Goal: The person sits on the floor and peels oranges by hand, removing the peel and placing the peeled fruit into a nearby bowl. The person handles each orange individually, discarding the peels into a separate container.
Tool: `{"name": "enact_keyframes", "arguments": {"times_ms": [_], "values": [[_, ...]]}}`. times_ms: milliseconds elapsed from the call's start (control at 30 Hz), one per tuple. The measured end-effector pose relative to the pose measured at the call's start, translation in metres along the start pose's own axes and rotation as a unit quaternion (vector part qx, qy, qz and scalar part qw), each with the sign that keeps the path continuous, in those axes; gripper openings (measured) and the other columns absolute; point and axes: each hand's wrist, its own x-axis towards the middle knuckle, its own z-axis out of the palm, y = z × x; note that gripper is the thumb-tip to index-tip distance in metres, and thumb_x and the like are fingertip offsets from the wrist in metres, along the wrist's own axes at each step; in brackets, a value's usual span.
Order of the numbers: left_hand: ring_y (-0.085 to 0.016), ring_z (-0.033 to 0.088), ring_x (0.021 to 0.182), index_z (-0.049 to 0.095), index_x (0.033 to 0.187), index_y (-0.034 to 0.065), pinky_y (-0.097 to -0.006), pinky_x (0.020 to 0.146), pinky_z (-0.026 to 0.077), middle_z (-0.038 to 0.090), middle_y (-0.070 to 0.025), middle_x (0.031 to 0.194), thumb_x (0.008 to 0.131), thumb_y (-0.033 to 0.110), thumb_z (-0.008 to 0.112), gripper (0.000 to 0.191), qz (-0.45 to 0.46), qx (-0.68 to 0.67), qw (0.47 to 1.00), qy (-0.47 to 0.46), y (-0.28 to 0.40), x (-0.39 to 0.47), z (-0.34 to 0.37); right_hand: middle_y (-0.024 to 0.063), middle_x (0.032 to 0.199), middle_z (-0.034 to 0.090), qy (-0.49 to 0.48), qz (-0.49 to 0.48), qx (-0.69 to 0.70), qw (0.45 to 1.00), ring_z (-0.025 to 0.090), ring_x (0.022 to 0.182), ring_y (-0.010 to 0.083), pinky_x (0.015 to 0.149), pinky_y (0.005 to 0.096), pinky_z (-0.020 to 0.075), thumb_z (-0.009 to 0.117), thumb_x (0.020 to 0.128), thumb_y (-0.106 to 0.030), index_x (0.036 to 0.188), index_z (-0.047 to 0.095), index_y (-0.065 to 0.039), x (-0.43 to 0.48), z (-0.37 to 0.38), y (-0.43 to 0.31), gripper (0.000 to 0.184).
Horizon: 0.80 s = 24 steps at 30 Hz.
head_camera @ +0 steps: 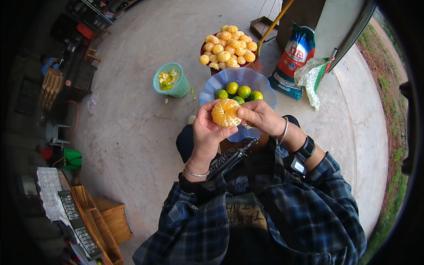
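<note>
A peeled mandarin [225,113] with white pith strands is held above my lap. My left hand [207,127] cradles it from the left and below, thumb along its lower edge. The thumb and fingers of my right hand [261,116] pinch its right side. Just beyond and partly under my hands is a wavy-rimmed blue plastic bowl [212,79]. Several unpeeled green-yellow mandarins [244,91] lie in it; my hands hide part of the bowl. Farther out, a red basin [201,49] is heaped with peeled mandarins [228,46].
Left of the bowl, a green plastic wastebasket [177,86] contains peels [168,79]. To the right, a large detergent bag [291,63] stands near a wall, with a broom [275,25] beside it. Wooden furniture [112,218] lines the left. Peel scraps lie on the concrete floor [132,132].
</note>
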Motion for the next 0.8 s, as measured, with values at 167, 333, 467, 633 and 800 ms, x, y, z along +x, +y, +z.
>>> {"name": "enact_keyframes", "arguments": {"times_ms": [167,333,467,633,800], "values": [[-0.019,0.057,0.115,0.045,0.130,-0.0005,-0.0335,0.103,0.046,0.056,-0.0104,0.124,0.070,0.001,0.085,0.072,-0.006,-0.032,0.999,-0.002,0.003,0.001,0.000,-0.0049,0.065,0.049,-0.033,0.042,0.086,0.995,0.041,0.060,0.0048,0.053,0.0213,0.0347,0.057,0.097,-0.050,0.075,0.060,-0.005,-0.003,-0.001,-0.005,0.050],[-0.018,0.057,0.114,0.045,0.129,-0.0008,-0.0320,0.103,0.045,0.057,-0.0095,0.125,0.070,0.005,0.086,0.072,-0.009,-0.055,0.998,0.002,0.004,0.001,0.000,-0.0063,0.066,0.046,-0.059,0.050,0.114,0.990,0.038,0.059,0.0036,0.052,0.0201,0.0314,0.055,0.099,-0.045,0.078,0.058,-0.007,-0.004,-0.001,-0.009,0.044],[-0.017,0.057,0.114,0.045,0.130,-0.0009,-0.0319,0.103,0.044,0.056,-0.0093,0.125,0.072,0.010,0.086,0.072,-0.015,-0.065,0.998,0.003,0.002,0.001,-0.002,-0.0064,0.068,0.046,-0.069,0.048,0.120,0.989,0.039,0.059,0.0035,0.052,0.0201,0.0323,0.054,0.101,-0.040,0.083,0.059,-0.007,-0.005,0.000,-0.011,0.038],[-0.017,0.058,0.110,0.044,0.131,-0.0012,-0.0321,0.098,0.047,0.057,-0.0094,0.122,0.077,0.019,0.084,0.070,-0.022,-0.084,0.996,-0.001,-0.001,0.002,-0.007,-0.0064,0.069,0.048,-0.052,0.062,0.096,0.992,0.043,0.060,0.0033,0.053,0.0194,0.0359,0.053,0.103,-0.035,0.087,0.061,-0.007,-0.005,0.002,-0.010,0.034],[-0.019,0.061,0.100,0.048,0.130,0.0002,-0.0333,0.086,0.052,0.059,-0.0106,0.118,0.084,0.033,0.077,0.063,-0.029,-0.086,0.996,0.003,-0.004,0.003,-0.011,-0.0042,0.075,0.058,-0.035,0.040,0.025,0.998,0.050,0.062,0.0036,0.054,0.0192,0.0413,0.055,0.102,-0.027,0.095,0.066,-0.005,-0.001,0.000,-0.006,0.026]]}}
